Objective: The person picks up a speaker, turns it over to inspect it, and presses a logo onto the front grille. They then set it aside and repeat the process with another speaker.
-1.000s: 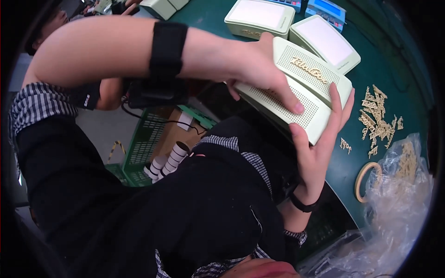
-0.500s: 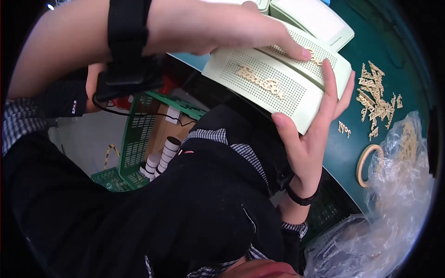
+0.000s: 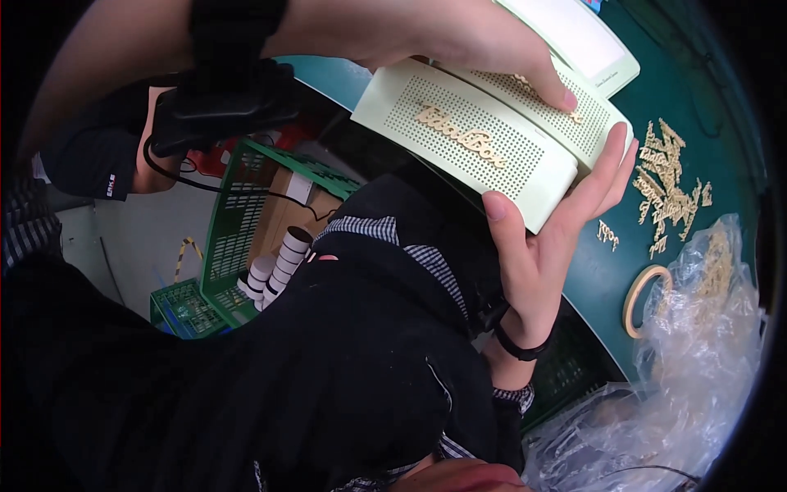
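Note:
Two pale green speaker cases (image 3: 525, 184) with perforated fronts lie side by side in my hands. Tan cut-out lettering (image 3: 461, 137) sits on the near case's grille. Over the far case reaches my left hand (image 3: 500, 49), its thumb pressed on similar lettering (image 3: 575, 117) there; its other fingers are mostly hidden. My right hand (image 3: 545, 238) grips the right end of the cases, thumb at the near case's edge and fingers along the far one's end.
Another pale green case (image 3: 594, 49) with a white panel stands behind. Loose lettering pieces (image 3: 668, 184), a tape roll (image 3: 643, 299) and a clear plastic bag (image 3: 697, 328) lie right on the green table (image 3: 602, 271). A green crate (image 3: 225, 221) and another person's arm (image 3: 98, 156) are at left.
My left thumb has shifted slightly right and down along the far case's lettering. My right fingers have moved a little farther right around the case end.

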The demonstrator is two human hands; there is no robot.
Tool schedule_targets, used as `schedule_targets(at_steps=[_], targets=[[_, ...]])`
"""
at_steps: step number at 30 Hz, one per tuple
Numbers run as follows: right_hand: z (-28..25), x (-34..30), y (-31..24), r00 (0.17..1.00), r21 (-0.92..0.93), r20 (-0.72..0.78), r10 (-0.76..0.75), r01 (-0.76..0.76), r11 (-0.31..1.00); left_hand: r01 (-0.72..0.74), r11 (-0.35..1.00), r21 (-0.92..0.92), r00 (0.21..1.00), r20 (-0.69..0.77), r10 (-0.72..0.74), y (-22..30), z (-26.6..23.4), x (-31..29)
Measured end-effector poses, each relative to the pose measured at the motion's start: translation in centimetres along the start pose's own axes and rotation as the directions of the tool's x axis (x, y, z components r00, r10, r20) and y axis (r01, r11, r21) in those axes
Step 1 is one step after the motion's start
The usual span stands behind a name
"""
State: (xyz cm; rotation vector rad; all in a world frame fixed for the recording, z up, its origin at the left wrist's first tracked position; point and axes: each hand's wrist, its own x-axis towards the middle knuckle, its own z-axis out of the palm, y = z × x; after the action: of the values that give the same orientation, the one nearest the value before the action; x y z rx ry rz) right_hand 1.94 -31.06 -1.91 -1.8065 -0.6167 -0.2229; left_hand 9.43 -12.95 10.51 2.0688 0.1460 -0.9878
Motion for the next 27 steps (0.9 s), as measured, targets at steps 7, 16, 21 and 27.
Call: schedule_targets(at_steps=[7,16,21,27], targets=[[0.6,0.9,-0.1,0.999,0.041,-0.024,0.029,-0.028,0.999,-0.075,0.992,0.103,0.953,-0.285,0.102,-1.1,0.6,1.2],[-0.6,-0.6,-0.8,0.999,-0.301,0.038,-0.038,0.048,0.952,-0.342,0.830,0.442,0.754,-0.399,0.523,-4.0,0.5,3.7],[-0.7,-2.8,-2.2,0.975,-0.519,-0.014,-0.223,0.183,0.835,-0.604,0.607,0.516,0.680,-0.063,0.730,-5.8,-2.2,1.9],[-5.8,-8.7,0.5,0.929,-0.074,0.156,-0.335,0.349,0.934,-0.629,0.396,0.669,0.555,0.030,0.831,-7.1,-3.6,1.0]])
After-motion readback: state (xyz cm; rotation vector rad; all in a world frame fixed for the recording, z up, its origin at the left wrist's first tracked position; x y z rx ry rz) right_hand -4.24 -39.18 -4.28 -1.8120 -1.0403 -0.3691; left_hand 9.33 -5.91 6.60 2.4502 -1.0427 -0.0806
